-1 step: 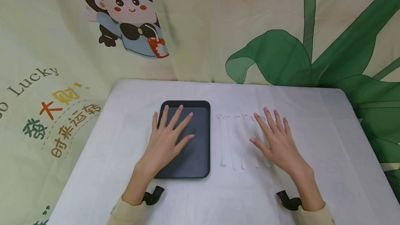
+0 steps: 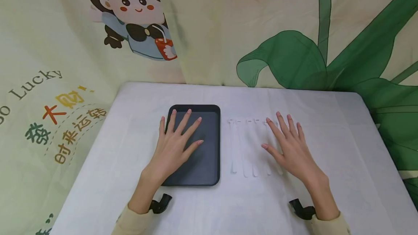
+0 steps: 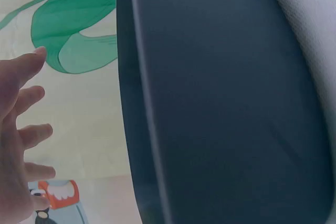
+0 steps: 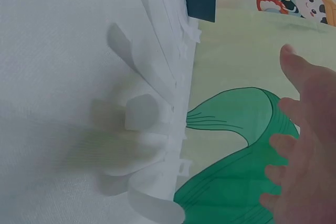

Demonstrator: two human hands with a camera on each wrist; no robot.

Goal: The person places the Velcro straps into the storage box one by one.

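Note:
A black rectangular tray [image 2: 209,162] lies on the white table [image 2: 209,206], left of centre. My left hand [image 2: 176,142] lies flat on it, fingers spread and straight; in the left wrist view those fingers [image 3: 21,129] show beside the tray [image 3: 220,98]. Right of the tray lies a row of several white strips [image 2: 243,148], side by side. My right hand [image 2: 289,144] rests flat on the right end of that row, fingers straight. The right wrist view shows the strips [image 4: 157,103] close up, some curled, with my right hand [image 4: 299,150] at the edge.
A printed cloth backdrop [image 2: 294,28] with a cartoon figure and green leaves hangs behind and around the table. Black wrist mounts [image 2: 160,204] show at both forearms. The table's far edge [image 2: 235,88] meets the backdrop.

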